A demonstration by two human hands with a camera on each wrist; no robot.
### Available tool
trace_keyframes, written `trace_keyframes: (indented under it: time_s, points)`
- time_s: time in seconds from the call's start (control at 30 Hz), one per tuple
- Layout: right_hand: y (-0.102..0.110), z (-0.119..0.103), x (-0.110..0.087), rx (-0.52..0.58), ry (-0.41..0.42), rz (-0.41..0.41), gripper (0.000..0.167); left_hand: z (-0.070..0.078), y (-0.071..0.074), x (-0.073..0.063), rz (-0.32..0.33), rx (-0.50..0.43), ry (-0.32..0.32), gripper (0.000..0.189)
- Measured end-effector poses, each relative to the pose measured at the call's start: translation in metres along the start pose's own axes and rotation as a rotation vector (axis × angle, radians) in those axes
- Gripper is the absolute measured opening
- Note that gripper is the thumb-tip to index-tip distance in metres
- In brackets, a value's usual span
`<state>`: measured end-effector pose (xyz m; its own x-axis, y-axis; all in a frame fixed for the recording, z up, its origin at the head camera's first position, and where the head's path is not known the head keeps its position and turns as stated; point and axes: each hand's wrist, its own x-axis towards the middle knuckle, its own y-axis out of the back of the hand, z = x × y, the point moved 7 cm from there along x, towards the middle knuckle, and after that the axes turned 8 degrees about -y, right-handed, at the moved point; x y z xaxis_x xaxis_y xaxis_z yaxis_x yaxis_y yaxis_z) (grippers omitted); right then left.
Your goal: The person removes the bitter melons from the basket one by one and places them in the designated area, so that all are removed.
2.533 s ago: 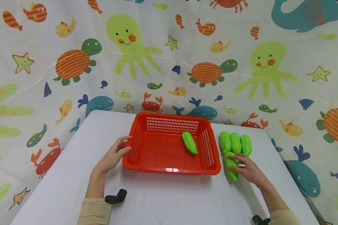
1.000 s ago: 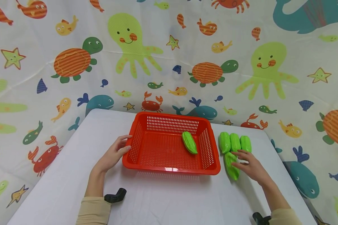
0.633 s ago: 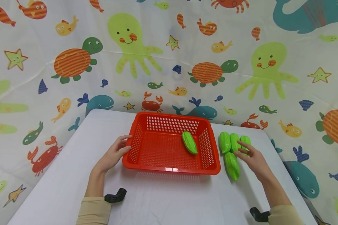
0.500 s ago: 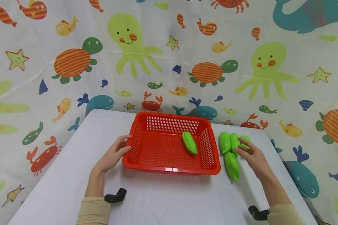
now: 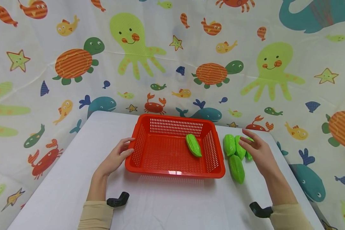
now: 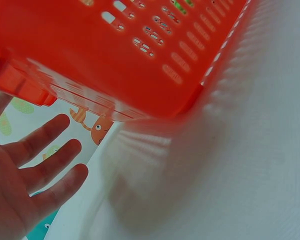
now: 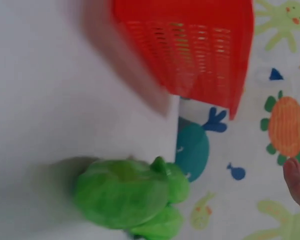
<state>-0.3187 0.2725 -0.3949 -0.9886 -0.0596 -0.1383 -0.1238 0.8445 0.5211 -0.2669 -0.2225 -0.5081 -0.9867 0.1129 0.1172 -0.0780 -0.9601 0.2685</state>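
A red plastic basket (image 5: 175, 174) with slotted walls stands on the white table, and one bright green, ridged, vegetable-like piece (image 5: 193, 145) lies in it. My left hand (image 5: 115, 158) is at the basket's left rim; in the left wrist view, several of its fingers (image 6: 55, 160) are extended. To the basket's right, a green piece (image 5: 236, 169) with a pointed end lies in front of a row of similar pieces (image 5: 229, 145). My right hand (image 5: 260, 153) hovers over the right end of that row, fingers apart and holding nothing, partly hiding the rightmost piece.
Behind the table (image 5: 172, 204) hangs a white curtain (image 5: 166, 38) printed with sea animals. A black wrist device (image 5: 118, 200) sits by my left sleeve, another (image 5: 260, 210) by my right sleeve. The basket's right wall stands close to the green pieces.
My right hand has left the front green piece, moved up and away to the back of the row, and now covers part of the rightmost piece. The left hand and basket stay put.
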Motion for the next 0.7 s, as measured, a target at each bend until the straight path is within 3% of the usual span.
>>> trace_keyframes:
  time_s: [0.17,0.47,0.7]
  points:
    - [0.004,-0.022,-0.002,0.051,0.049,0.042,0.063,0.001,0.000,0.000,0.000,0.004,0.003,0.054]
    - [0.002,-0.055,0.002,0.341,0.123,0.069,0.060,-0.001,0.000,0.001,0.002,0.005,0.012,0.055]
    - [-0.008,-0.089,0.006,0.475,0.218,0.070,0.056,0.000,0.001,0.000,0.006,0.012,0.016,0.055]
